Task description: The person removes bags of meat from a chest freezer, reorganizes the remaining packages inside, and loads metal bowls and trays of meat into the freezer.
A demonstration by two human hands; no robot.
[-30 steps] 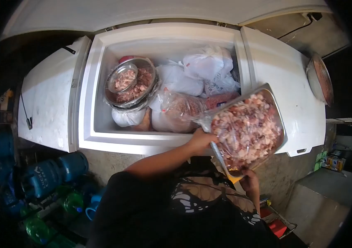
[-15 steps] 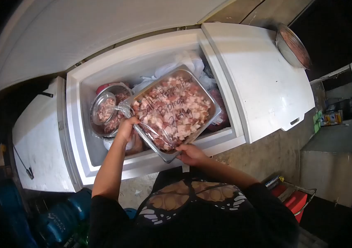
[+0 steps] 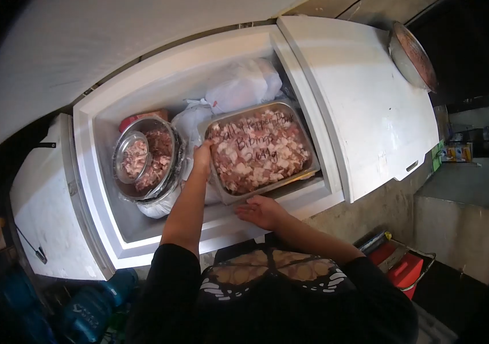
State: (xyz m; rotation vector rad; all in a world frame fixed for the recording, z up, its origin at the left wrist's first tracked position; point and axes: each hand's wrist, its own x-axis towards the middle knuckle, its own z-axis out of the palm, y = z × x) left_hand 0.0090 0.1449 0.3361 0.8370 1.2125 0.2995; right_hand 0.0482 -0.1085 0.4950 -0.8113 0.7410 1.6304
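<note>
A rectangular metal tray (image 3: 234, 199) of diced pale-pink meat sits inside the open chest freezer (image 3: 117, 252), on its right side. Clear plastic with black handwriting, including "Bibingo 2644g", covers the meat (image 3: 261, 169). My left hand (image 3: 203, 159) is at the tray's left rim, its fingers closed on the edge and partly hidden. Just off the tray's front edge is my right hand (image 3: 262, 212), fingers stretched out and holding nothing. To the left, a round metal bowl (image 3: 167, 175) of meat stands in the freezer with a smaller bowl (image 3: 124, 157) of meat inside it.
White plastic bags (image 3: 238, 86) lie behind the tray. The raised freezer lid (image 3: 55, 69) stands at the back. On the right-hand white lid (image 3: 359, 109) rests another bowl (image 3: 408, 57). Blue water jugs (image 3: 86, 309) are at lower left, and a red container (image 3: 403, 272) is at lower right.
The tray has gone down into the freezer and shifted right, now lying more level. My right hand has come off its front edge, while my left hand stays at the left rim.
</note>
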